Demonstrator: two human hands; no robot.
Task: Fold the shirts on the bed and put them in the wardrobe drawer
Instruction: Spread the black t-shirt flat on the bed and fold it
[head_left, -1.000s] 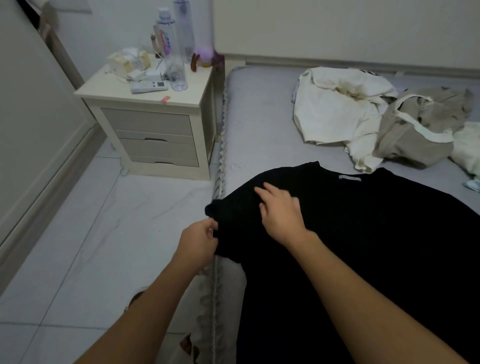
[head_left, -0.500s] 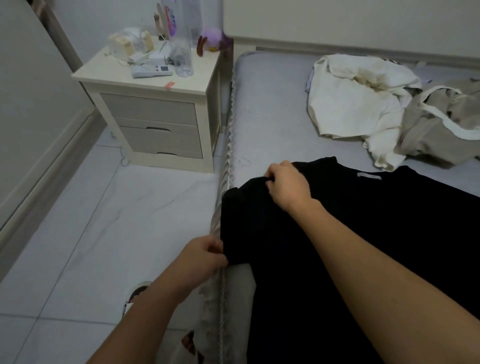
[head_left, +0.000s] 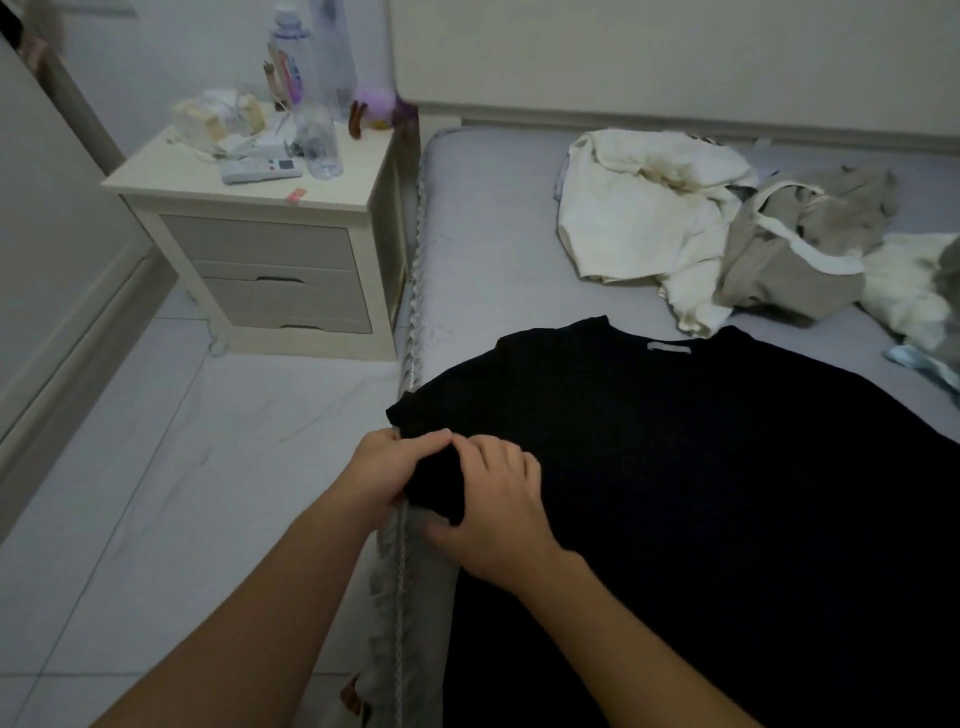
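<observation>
A cream nightstand (head_left: 270, 208) stands left of the bed (head_left: 483, 234), cluttered with bottles and a remote. At the mattress edge the left hand (head_left: 387, 475) pinches the sleeve of the black shirt (head_left: 675, 467); just beside it the right hand (head_left: 498, 512) grips the same sleeve, thumb underneath. The shirt lies spread flat on the bed. Farther right, a white shirt (head_left: 639, 218) and a beige shirt (head_left: 800, 249) lie crumpled.
</observation>
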